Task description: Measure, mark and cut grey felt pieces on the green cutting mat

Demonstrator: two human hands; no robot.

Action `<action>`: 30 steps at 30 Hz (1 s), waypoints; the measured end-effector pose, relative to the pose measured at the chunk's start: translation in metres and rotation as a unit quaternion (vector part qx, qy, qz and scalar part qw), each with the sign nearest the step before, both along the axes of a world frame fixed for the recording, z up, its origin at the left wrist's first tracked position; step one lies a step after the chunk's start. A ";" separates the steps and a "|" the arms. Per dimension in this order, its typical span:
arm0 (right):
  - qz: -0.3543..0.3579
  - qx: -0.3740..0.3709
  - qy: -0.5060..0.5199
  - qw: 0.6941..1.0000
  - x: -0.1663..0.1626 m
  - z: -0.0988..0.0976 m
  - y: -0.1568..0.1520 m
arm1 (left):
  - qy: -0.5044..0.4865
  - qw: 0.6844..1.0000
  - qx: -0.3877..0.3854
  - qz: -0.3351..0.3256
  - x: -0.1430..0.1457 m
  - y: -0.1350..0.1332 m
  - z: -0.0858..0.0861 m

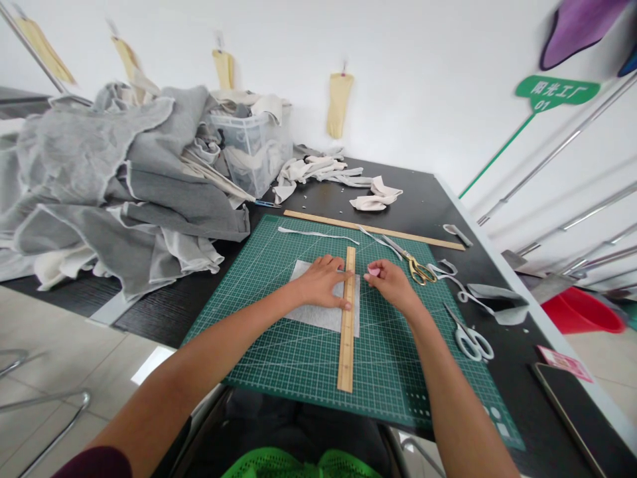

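My left hand (322, 282) lies flat with fingers spread, pressing a short wooden ruler (347, 332) onto a pale grey fabric piece (318, 315) on the green cutting mat (279, 345). My right hand (391, 282) is closed in a pinch on a small pink chalk piece (373, 270), right beside the ruler's right edge near its top end.
Gold-handled scissors (415, 265) and white-handled scissors (470, 338) lie right of my hand. A long wooden ruler (373, 230) lies beyond the mat. A grey fabric heap (114, 172) and clear bin (253, 149) fill the left back. Fabric scraps (492, 302), red basin (580, 311).
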State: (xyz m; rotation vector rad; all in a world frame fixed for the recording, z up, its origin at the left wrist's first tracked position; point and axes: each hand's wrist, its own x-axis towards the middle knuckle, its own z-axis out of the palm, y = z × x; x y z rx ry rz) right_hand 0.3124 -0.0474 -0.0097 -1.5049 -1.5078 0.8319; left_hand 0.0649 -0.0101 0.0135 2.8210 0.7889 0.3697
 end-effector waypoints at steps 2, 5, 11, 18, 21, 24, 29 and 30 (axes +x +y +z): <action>0.001 0.002 0.001 1.000 0.000 -0.003 0.001 | 0.004 1.000 0.007 -0.001 0.000 0.000 0.000; 0.014 0.001 -0.004 1.000 -0.003 -0.001 0.000 | 0.012 1.000 0.019 0.000 0.000 -0.001 0.000; 0.055 0.011 -0.058 0.997 -0.011 0.012 -0.007 | 0.021 0.999 0.032 -0.003 0.000 -0.001 0.001; 0.036 0.052 -0.122 0.990 -0.013 0.006 -0.007 | 0.019 0.999 0.034 -0.006 0.000 -0.001 0.002; 0.043 0.059 -0.132 0.989 -0.013 0.006 -0.007 | 0.020 0.999 0.032 -0.004 0.000 -0.001 0.002; 0.033 0.081 -0.149 0.985 -0.016 0.009 -0.009 | 0.020 0.999 0.030 -0.004 0.000 0.000 0.001; -0.003 0.116 -0.180 0.977 -0.021 0.012 -0.009 | 0.017 0.999 0.031 -0.003 0.000 0.001 0.002; -0.008 0.117 -0.183 0.976 -0.022 0.012 -0.009 | 0.018 0.999 0.031 -0.002 0.000 0.001 0.002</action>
